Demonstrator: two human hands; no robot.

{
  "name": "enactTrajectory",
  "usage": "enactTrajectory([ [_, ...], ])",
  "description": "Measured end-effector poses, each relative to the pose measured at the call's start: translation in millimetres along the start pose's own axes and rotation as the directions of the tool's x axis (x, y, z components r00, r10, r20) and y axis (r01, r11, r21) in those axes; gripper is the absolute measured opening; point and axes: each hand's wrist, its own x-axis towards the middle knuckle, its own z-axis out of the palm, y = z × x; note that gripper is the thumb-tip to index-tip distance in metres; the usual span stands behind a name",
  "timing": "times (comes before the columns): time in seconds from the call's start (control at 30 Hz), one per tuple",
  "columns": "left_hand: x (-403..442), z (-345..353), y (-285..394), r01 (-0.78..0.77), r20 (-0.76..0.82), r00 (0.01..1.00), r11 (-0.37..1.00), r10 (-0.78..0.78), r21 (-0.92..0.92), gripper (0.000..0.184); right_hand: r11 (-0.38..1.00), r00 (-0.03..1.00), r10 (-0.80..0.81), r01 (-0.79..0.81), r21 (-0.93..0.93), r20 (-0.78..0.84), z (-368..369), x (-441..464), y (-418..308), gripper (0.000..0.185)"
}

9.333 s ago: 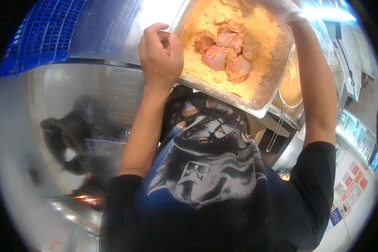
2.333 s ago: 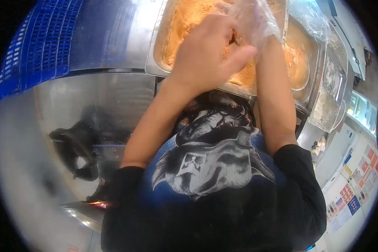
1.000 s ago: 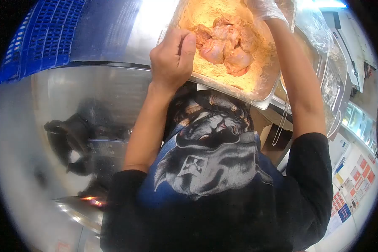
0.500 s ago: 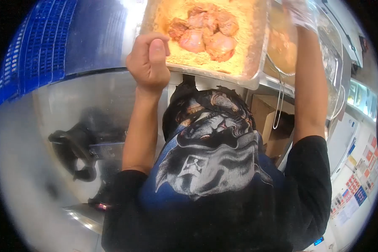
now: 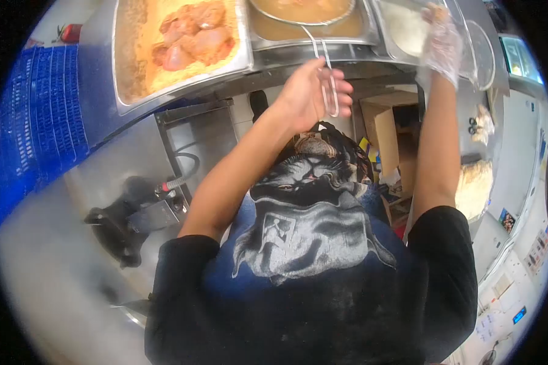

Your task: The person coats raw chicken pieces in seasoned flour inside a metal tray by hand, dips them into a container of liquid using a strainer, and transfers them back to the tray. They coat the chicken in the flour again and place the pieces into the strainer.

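Observation:
My bare left hand (image 5: 313,96) is at the long wire handle (image 5: 326,79) of a round strainer (image 5: 304,22), its fingers apart and the handle lying across them. The strainer sits in a metal pan (image 5: 362,30) of cloudy brown liquid, with pale pieces inside it. My right hand (image 5: 442,48), in a clear plastic glove, is over the edge of a pan of whitish contents (image 5: 402,27). Its fingers are bunched, with tan crumbly matter at the tips; whether they hold a piece is unclear. Raw reddish chicken pieces (image 5: 192,38) lie on yellow flour in a tray (image 5: 245,58) to the left.
A blue plastic crate (image 5: 45,115) stands at the far left. Below the counter are an open cardboard box (image 5: 377,131) and a hose with a red fitting (image 5: 164,187). A wire handle loop (image 5: 484,58) sticks out at the right. A red fire extinguisher (image 5: 70,32) is behind the crate.
The view has swung right. My left hand has left the flour tray's edge, opened and reached the strainer handle. My right hand has moved from above the strainer to the whitish pan.

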Motion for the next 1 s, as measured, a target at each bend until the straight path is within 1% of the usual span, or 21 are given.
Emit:
enactTrajectory([
  [0.07,32.3,-9.4,-6.8,-0.19,-0.094,0.979,0.978,0.182,-0.086,0.036,0.96,0.97,-0.22,0.197,-0.198,-0.103,23.0,1.2,35.1,0.037],
  [0.1,37.1,-4.7,-6.6,-0.19,-0.103,0.978,0.979,0.182,-0.074,0.036,0.964,0.971,-0.213,0.19,-0.186,-0.109,26.8,-6.3,29.2,0.037],
  [0.13,25.5,-23.3,18.5,-0.26,-0.192,0.949,0.965,0.249,-0.031,0.032,0.862,0.934,-0.343,0.268,-0.431,-0.104,60.7,-15.0,0.6,0.036],
  [0.17,26.9,-19.8,18.9,-0.322,-0.284,0.906,0.947,0.313,0.018,0.03,0.697,0.887,-0.457,0.314,-0.644,-0.062,63.8,-20.3,-8.8,0.035],
  [0.2,28.8,-15.1,17.9,-0.338,-0.327,0.878,0.936,0.35,0.094,0.028,0.703,0.887,-0.456,0.312,-0.639,-0.069,61.7,-19.3,-13.5,0.035],
  [0.23,30.0,-9.8,15.5,-0.343,-0.326,0.875,0.934,0.357,0.102,0.028,0.654,0.926,-0.375,0.292,-0.698,0.036,56.8,-16.8,-17.8,0.035],
  [0.27,27.9,-8.2,14.5,-0.356,-0.363,0.839,0.914,0.405,0.195,0.027,0.596,0.95,-0.281,0.284,-0.751,0.137,56.3,-16.2,-24.3,0.035],
  [0.3,26.2,-5.0,12.6,-0.362,-0.397,0.797,0.887,0.455,0.287,0.026,0.602,0.948,-0.286,0.288,-0.744,0.136,51.5,-21.0,-34.3,0.035],
  [0.4,3.9,-25.6,31.2,-0.369,-0.391,0.772,0.854,0.502,0.367,0.025,0.572,0.912,-0.382,0.362,-0.736,0.152,70.2,-45.3,-69.0,0.044],
  [0.47,0.5,-17.9,27.0,-0.377,-0.388,0.743,0.819,0.546,0.431,0.025,0.422,0.833,-0.532,0.42,-0.803,0.155,69.9,-51.6,-60.2,0.059],
  [0.6,-20.1,-23.6,33.1,-0.34,-0.404,0.696,0.768,0.594,0.542,0.025,0.429,0.747,-0.649,0.517,-0.741,0.144,84.4,-49.9,-53.9,0.07],
  [0.67,-24.5,-19.6,29.6,-0.332,-0.392,0.686,0.743,0.613,0.581,0.025,0.536,0.843,-0.495,0.487,-0.69,0.211,78.8,-44.6,-55.9,0.061],
  [0.7,-25.7,-17.8,27.4,-0.322,-0.393,0.673,0.727,0.626,0.606,0.025,0.538,0.843,-0.495,0.489,-0.687,0.212,76.1,-44.9,-57.4,0.061],
  [0.77,-28.4,-13.4,24.3,-0.309,-0.392,0.662,0.709,0.639,0.634,0.024,0.665,0.905,-0.357,0.42,-0.617,0.231,69.8,-48.6,-63.5,0.047],
  [0.8,-30.5,-10.7,23.2,-0.309,-0.386,0.648,0.69,0.657,0.655,0.024,0.667,0.906,-0.356,0.418,-0.617,0.229,58.8,-53.3,-80.6,0.047],
  [0.83,-37.9,-26.8,36.9,-0.309,-0.374,0.638,0.669,0.673,0.675,0.024,0.846,0.951,-0.187,0.284,-0.452,0.247,63.5,-62.0,-115.4,0.043],
  [0.87,-39.4,-26.2,36.6,-0.307,-0.373,0.639,0.668,0.673,0.678,0.024,0.959,0.953,-0.023,0.106,-0.264,0.301,53.7,-66.0,-128.4,0.048],
  [0.9,-41.2,-26.1,36.5,-0.314,-0.362,0.629,0.651,0.688,0.691,0.025,0.959,0.954,-0.021,0.104,-0.262,0.3,57.2,-66.4,-117.1,0.048],
  [0.93,-42.4,-25.6,35.9,-0.32,-0.351,0.619,0.634,0.702,0.704,0.025,0.923,0.962,-0.209,0.253,-0.291,0.173,66.1,-65.5,-96.7,0.055],
  [0.97,-43.5,-25.0,34.9,-0.317,-0.353,0.619,0.634,0.702,0.706,0.025,0.858,0.918,-0.393,0.386,-0.338,0.049,70.1,-67.0,-92.7,0.065],
  [1.0,-44.4,-24.2,33.7,-0.326,-0.352,0.611,0.631,0.709,0.704,0.025,0.861,0.92,-0.39,0.383,-0.336,0.049,69.5,-63.2,-90.0,0.065],
])
